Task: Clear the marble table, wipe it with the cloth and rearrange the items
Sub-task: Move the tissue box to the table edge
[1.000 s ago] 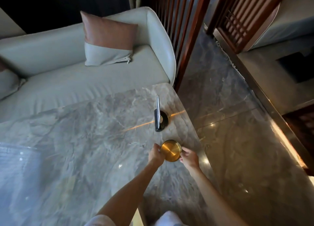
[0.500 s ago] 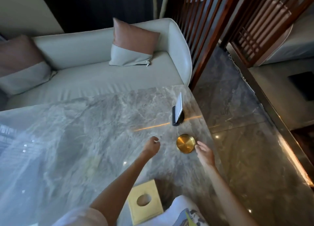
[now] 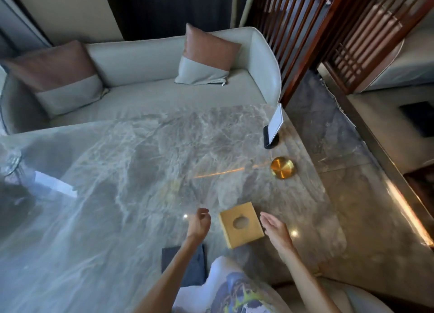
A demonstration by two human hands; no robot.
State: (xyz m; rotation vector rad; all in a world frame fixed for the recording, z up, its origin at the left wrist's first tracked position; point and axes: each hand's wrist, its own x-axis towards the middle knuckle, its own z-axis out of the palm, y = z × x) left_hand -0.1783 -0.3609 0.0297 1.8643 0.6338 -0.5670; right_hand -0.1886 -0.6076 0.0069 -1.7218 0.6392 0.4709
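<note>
The grey marble table [image 3: 131, 171] fills the middle of the view. A square gold tissue box [image 3: 241, 224] with a round hole lies near its front edge. My left hand [image 3: 199, 223] hovers just left of the box, fingers curled and holding nothing. My right hand [image 3: 276, 230] is just right of it, fingers spread, not touching. A round gold dish [image 3: 282, 167] rests near the right edge. Behind it a white card in a black stand [image 3: 273, 127] is upright at the far right corner. A dark folded cloth [image 3: 196, 263] lies at the front edge under my left forearm.
A pale sofa [image 3: 145, 96] with two pink-and-grey cushions runs along the table's far side. A dark wooden slatted screen [image 3: 312, 35] rises at the back right. Polished stone floor [image 3: 366, 195] lies to the right of the table.
Both hands have let go of the gold dish and drawn back toward me, now flanking the tissue box. The view has tilted and pulled back, bringing the box and cloth into sight.
</note>
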